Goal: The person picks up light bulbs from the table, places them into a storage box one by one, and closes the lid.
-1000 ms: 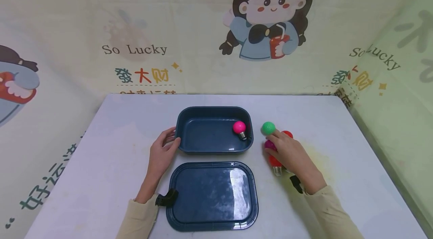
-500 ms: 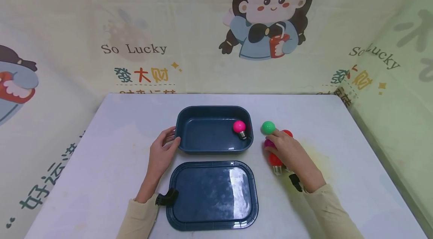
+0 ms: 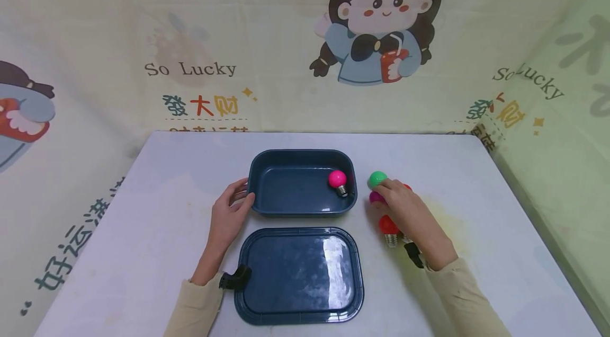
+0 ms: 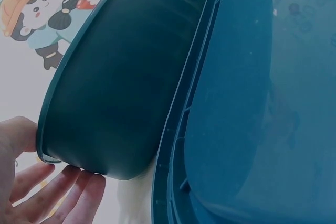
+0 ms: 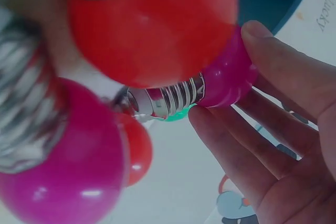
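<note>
My right hand (image 3: pixel 412 212) pinches a purple light bulb (image 5: pixel 228 77) between thumb and fingertips, its silver screw base showing in the right wrist view. A green bulb (image 3: pixel 378 178) lies just behind those fingers. On the near side is a red bulb (image 3: pixel 388 224), and another red one (image 3: pixel 408 187) is mostly hidden by the hand. My left hand (image 3: pixel 230 211) touches the left end of a dark blue box (image 3: pixel 286 191), thumb at the near corner and fingers fairly straight along the outer wall. Inside the box, at its right end, rests a pink bulb (image 3: pixel 337 179).
A dark blue lid (image 3: pixel 295 278) lies flat on the white table (image 3: pixel 143 231), in front of the box. Under the right wrist, the right wrist view shows another purple bulb (image 5: pixel 68 166) close to the camera. A printed cloth (image 3: pixel 276 51) hangs behind the table.
My right hand has shifted slightly away from me, and the purple bulb has moved a little back and left with it. The left hand, box and lid stay put.
</note>
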Demonstrator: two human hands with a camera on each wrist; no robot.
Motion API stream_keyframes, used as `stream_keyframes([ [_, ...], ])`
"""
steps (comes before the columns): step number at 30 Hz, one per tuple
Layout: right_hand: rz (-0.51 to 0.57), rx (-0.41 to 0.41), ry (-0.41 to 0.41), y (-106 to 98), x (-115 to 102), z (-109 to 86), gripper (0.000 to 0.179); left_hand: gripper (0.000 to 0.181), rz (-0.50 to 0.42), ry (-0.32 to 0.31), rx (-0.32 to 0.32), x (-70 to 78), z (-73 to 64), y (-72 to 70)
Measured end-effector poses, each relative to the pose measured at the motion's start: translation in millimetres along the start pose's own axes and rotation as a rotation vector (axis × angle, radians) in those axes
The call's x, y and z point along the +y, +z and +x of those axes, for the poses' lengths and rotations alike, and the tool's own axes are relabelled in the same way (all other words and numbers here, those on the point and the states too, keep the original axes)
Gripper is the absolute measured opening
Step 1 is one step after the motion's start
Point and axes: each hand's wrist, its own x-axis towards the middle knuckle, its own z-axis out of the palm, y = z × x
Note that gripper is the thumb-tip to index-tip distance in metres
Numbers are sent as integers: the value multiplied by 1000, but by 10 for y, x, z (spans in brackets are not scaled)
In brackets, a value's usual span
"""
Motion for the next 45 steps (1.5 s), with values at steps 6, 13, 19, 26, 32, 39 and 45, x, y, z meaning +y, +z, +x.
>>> stream_keyframes([
  [6,1,14,-8,-36,-37,62,45,44,3,2,-4,-7,-3,-2],
  [13,-7,46,-29,-69,-63,109,42,45,12,-10,-3,-61,20,2],
  [19,-1,58,-48,-138,-123,155,42,46,11,-14,1,-336,108,25],
  [26,29,59,-43,-206,-200,205,42,45,1,41,19,-498,157,50],
  [32,45,92,-37,-255,-258,226,36,45,-15,54,1,-492,185,82],
  [39,81,113,-53,-308,-352,274,33,44,-4,65,4,-496,193,90],
  [45,81,95,-63,-319,-445,347,40,43,28,55,30,-503,155,62],
])
